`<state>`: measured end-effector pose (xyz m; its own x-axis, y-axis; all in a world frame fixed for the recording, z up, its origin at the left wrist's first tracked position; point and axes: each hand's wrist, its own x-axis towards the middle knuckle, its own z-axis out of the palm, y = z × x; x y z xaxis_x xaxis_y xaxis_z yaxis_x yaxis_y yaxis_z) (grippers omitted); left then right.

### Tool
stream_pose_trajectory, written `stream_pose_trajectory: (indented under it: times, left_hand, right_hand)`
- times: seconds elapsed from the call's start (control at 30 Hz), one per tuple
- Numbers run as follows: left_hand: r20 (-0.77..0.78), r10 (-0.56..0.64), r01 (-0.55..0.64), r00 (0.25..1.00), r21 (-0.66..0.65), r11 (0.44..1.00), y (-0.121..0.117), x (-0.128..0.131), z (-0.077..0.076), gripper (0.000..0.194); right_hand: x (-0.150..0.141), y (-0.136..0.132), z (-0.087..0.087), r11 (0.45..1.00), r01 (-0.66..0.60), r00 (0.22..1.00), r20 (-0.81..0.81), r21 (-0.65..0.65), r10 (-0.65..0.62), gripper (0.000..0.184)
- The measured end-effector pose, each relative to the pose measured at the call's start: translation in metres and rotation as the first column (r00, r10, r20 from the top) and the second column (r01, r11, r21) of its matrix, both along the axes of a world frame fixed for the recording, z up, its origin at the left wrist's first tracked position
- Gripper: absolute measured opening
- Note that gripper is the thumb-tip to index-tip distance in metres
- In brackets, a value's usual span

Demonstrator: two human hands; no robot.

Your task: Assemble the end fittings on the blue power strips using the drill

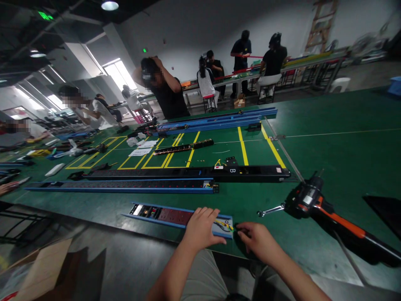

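Note:
A short power strip (175,216) in a blue metal channel lies near the front edge of the green table, with dark red sockets, black modules at its left end, and yellow and green wires (226,226) at its open right end. My left hand (202,228) lies across it, fingers over the far side and thumb at the near side, holding it down. Just off the right end, my right hand (255,238) has its thumb and fingers closed together beside a small dark piece; what they hold is too small to make out.
To the right lie a cordless power tool (310,200) with an orange-black handle and a wrench (271,210). Beyond my hands are a long blue strip (125,186) and a long black strip (188,172). A cardboard box (44,267) stands lower left. Several people work at tables behind.

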<state>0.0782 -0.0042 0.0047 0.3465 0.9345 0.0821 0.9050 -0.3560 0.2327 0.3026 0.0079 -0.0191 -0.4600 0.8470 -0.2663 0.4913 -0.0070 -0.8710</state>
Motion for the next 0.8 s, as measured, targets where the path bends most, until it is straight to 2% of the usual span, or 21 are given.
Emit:
stream_pose_trajectory:
  times: [0.13,0.37,0.53,0.7,0.8]
  left_hand:
    - [-0.006,0.007,-0.007,1.000,0.003,1.000,0.000,0.001,0.001,0.096]
    - [-0.010,0.011,-0.011,1.000,0.013,1.000,0.000,0.001,-0.001,0.097]
    - [-0.011,0.011,-0.011,1.000,0.009,1.000,0.001,0.001,0.000,0.095]
    - [-0.017,0.001,-0.001,1.000,-0.007,1.000,0.001,0.002,0.002,0.093]
    - [-0.023,0.000,0.000,1.000,-0.011,1.000,0.002,0.003,0.002,0.093]
  right_hand:
    - [-0.012,0.000,-0.006,1.000,0.022,1.000,0.012,0.000,-0.022,0.026]
    - [-0.015,0.010,-0.004,0.999,-0.026,0.999,0.025,-0.032,0.027,0.022]
    - [-0.016,0.015,-0.006,0.987,-0.024,1.000,-0.003,-0.161,0.023,0.021]
    - [-0.012,0.024,-0.006,0.945,-0.138,0.985,-0.138,-0.297,0.101,0.010]
    - [-0.010,0.028,-0.004,0.927,-0.192,0.974,-0.181,-0.322,0.138,0.009]
